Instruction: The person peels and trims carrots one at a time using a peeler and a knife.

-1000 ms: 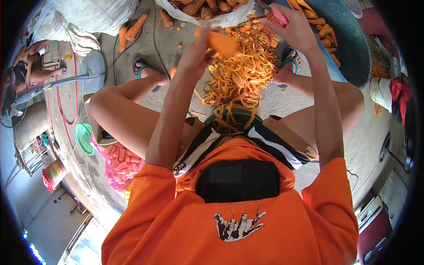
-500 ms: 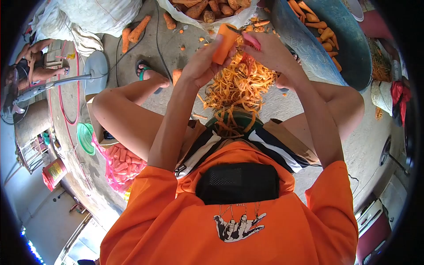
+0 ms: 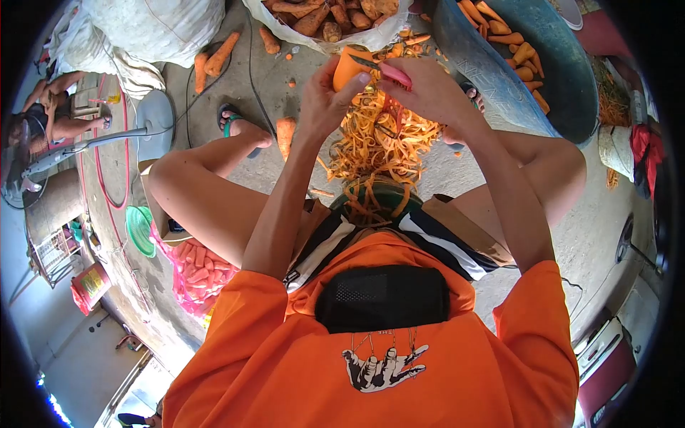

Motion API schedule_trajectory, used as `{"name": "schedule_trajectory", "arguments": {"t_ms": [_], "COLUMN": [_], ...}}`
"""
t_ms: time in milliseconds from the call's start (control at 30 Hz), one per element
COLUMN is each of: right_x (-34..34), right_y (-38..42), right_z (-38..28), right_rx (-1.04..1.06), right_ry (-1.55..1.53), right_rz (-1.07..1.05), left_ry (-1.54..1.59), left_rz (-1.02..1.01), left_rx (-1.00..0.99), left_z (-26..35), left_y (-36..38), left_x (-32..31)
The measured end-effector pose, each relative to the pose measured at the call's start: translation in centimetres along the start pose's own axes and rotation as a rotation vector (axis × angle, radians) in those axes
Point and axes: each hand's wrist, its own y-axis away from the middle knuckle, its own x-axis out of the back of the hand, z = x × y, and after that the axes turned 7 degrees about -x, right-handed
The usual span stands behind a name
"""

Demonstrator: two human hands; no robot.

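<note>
A thick, bright orange peeled carrot [image 3: 345, 70] is in the grip of my left hand [image 3: 325, 96], thumb along its near side. My right hand [image 3: 428, 89] closes around the pink handle of a peeler [image 3: 397, 75], whose dark metal blade lies against or just over the carrot's upper face. Below both hands, a heap of orange carrot peelings [image 3: 382, 146] spreads on the floor between my feet. Some peelings hang over the rim of a dark green container [image 3: 371, 203] between my thighs.
A white sack of unpeeled carrots [image 3: 314, 39] stands ahead. To its right, a blue tub [image 3: 499, 85] holds peeled carrots. Loose carrots [image 3: 222, 53] lie on the floor at left, near a fan [image 3: 153, 121] and a cable. A pink bag of pale orange pieces [image 3: 193, 267] sits beside my left leg.
The carrot has turned and shifted slightly left in my left hand, with the thumb now over its near side. The peeler's blade has moved left over the carrot and shows more plainly.
</note>
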Motion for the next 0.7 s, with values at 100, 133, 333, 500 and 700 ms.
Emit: {"name": "schedule_trajectory", "arguments": {"t_ms": [100,133,333,500,700], "right_x": [-0.2,-0.2,-0.4,-0.6,-1.9], "right_y": [0.0,0.1,-0.1,-0.4,-2.1], "right_z": [-0.2,-0.2,-0.3,0.4,3.2], "right_rx": [0.046,0.046,-0.020,-0.002,0.001], "right_ry": [0.026,0.026,0.084,0.095,0.146], "right_rz": [0.044,0.046,0.045,0.028,0.054], "left_ry": [-0.120,-0.237,-0.347,-0.207,0.027], "left_rz": [0.030,0.022,0.032,-0.059,-0.196], "left_rx": [-0.098,-0.139,-0.131,-0.162,-0.027], "left_z": [0.0,0.2,1.8,2.0,-0.7], "left_y": [-0.1,-0.1,0.1,0.1,0.2], "left_x": [0.4,0.6,0.4,1.5,2.9]}}
